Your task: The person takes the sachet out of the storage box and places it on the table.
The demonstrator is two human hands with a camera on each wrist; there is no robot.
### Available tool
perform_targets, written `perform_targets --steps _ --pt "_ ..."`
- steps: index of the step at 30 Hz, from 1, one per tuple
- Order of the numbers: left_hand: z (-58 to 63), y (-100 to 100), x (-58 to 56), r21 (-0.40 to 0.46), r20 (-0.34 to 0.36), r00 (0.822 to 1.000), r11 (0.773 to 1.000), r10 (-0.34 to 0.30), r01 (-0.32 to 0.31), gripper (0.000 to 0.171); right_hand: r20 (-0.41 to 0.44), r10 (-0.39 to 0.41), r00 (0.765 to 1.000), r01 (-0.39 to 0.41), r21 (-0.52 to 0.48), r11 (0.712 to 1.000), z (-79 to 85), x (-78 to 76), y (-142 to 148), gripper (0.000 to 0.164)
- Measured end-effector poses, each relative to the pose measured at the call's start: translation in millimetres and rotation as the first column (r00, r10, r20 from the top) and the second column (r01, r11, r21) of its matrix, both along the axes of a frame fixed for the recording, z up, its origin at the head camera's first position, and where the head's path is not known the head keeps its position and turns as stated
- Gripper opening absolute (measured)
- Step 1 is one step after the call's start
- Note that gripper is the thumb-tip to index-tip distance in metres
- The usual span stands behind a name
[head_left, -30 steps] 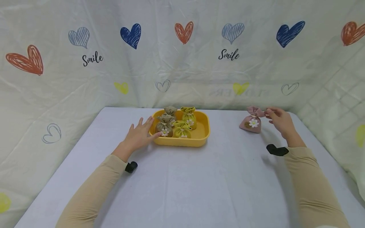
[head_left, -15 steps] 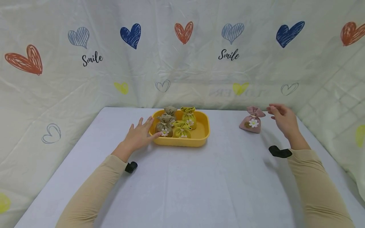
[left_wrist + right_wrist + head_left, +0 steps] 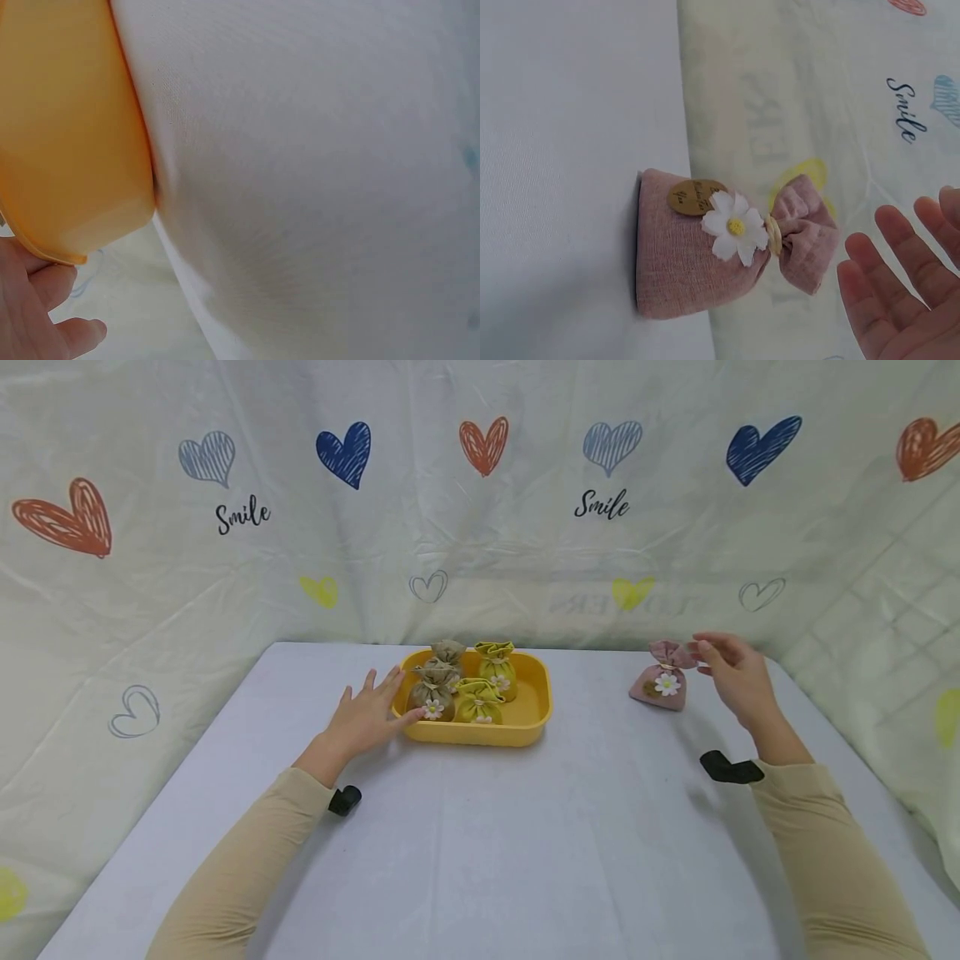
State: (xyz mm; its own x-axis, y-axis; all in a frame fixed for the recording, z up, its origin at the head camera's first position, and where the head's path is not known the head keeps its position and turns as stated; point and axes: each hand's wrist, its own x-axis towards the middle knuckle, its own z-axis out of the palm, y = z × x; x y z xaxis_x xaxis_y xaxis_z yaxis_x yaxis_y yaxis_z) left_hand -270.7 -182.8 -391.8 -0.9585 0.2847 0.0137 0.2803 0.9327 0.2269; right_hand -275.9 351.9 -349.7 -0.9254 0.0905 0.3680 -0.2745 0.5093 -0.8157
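My left hand (image 3: 365,717) rests on the left end of a yellow tray (image 3: 536,714), its fingers spread along the rim; the left wrist view shows fingers (image 3: 51,283) at the tray's edge. Inside stand two grey-brown pouches (image 3: 432,692) and two yellow-green pouches (image 3: 497,672), tied at the neck, with white flowers. On the table's right side a pink pouch (image 3: 652,685) stands upright with a white flower (image 3: 735,226) and a small oval tag (image 3: 696,197). Close to its gathered top is my right hand (image 3: 738,681), fingers extended and apart from the cloth in the right wrist view.
A white cloth covers the table (image 3: 517,835). Right behind its far edge hangs a pale curtain (image 3: 525,543) printed with hearts and "Smile". Black wrist cameras (image 3: 731,768) sit at both cuffs.
My right hand drew back a little to the right from the pink pouch, then came back toward its top. The left hand, tray and pouches have stayed in place.
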Motion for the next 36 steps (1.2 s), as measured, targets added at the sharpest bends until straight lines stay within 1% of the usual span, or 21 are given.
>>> perform_targets --steps 4,9,12,16,23,31,34,36 --pt "0.1 -0.2 0.2 0.005 0.0 1.0 1.0 0.002 -0.002 0.097 -0.021 0.039 0.999 -0.039 0.014 0.999 0.6 2.3 -6.9 0.023" --pt "-1.0 -0.5 0.7 0.007 0.0 1.0 1.0 0.003 -0.003 0.096 -0.003 0.049 0.999 -0.048 0.045 0.998 3.2 4.0 -18.6 0.037" --pt "-1.3 -0.4 0.1 0.001 -0.003 1.0 1.0 0.004 -0.004 0.096 -0.005 0.092 0.996 -0.092 0.046 0.995 4.4 5.3 -25.4 0.041" --pt "-1.1 0.1 -0.2 -0.008 -0.002 1.0 1.0 0.002 -0.002 0.096 -0.01 0.162 0.987 -0.161 0.061 0.985 5.0 7.5 -34.2 0.041" --pt "-0.4 0.2 0.8 -0.011 -0.009 1.0 1.0 0.0 -0.001 0.097 0.003 0.169 0.986 -0.168 0.127 0.977 1.8 6.7 -49.1 0.037" --pt "-0.4 -0.1 1.1 -0.005 -0.011 1.0 1.0 -0.002 0.002 0.097 -0.018 0.28 0.96 -0.276 0.111 0.955 -0.2 9.3 -69.7 0.034" --pt "-0.2 -0.2 1.8 -0.004 -0.009 1.0 1.0 -0.003 0.003 0.097 -0.011 0.304 0.953 -0.3 0.127 0.945 0.5 10.8 -79.0 0.035" --pt "0.2 -0.2 2.4 0.0 -0.007 1.0 1.0 -0.003 0.003 0.096 0.009 0.303 0.953 -0.301 0.146 0.942 1.2 12.0 -85.9 0.035"
